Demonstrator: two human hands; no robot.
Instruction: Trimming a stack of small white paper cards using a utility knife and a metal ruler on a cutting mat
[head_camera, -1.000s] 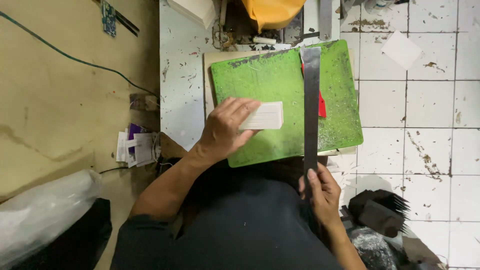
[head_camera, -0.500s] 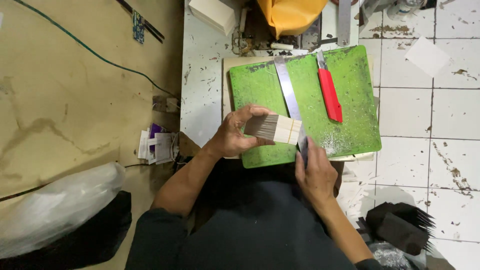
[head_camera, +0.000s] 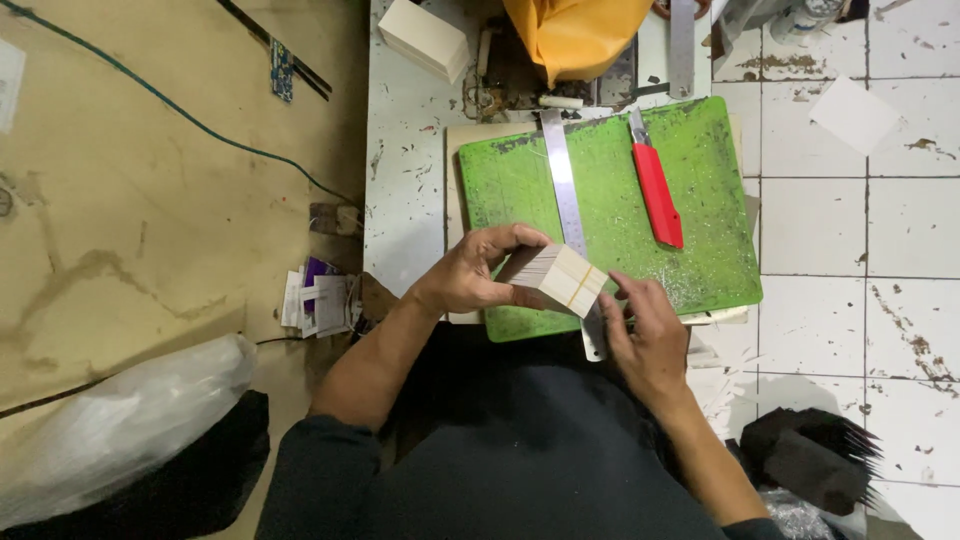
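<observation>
At the far left a blue cable (head_camera: 190, 115) runs across the stained tan floor (head_camera: 120, 220), and lower down a clear plastic bag (head_camera: 120, 430) lies over a black bundle (head_camera: 170, 490). Nearer the work surface a small heap of printed paper scraps (head_camera: 315, 300) sits on the floor just beside the edge of the paint-flecked white table (head_camera: 405, 180), with a cream block of stacked cards (head_camera: 425, 38) resting on the table's far corner. The left hand (head_camera: 470, 275) has its fingers curled around a bundled stack of pale cards (head_camera: 555, 275), thumb on the near side and fingertips on top, gripping the stack firmly and holding it tilted just above the near edge of the green cutting mat (head_camera: 610, 190). A thin band crosses the stack near its right end. A steel ruler (head_camera: 565, 200) lies lengthwise on the mat, passing under the stack and poking out over the mat's near edge. The right hand (head_camera: 645, 335) is just to the right of the stack, its fingers loosely bent, fingertips touching the stack's banded end and the ruler's lower tip; it clasps nothing fully. Further right on the mat lies a red utility knife (head_camera: 655, 185), apart from both hands. Beyond the mat an orange bag (head_camera: 575, 35) sits at the top, and to the right white floor tiles (head_camera: 860, 260) carry a loose white paper sheet (head_camera: 855, 112) and a black brush-like object (head_camera: 810, 460).
</observation>
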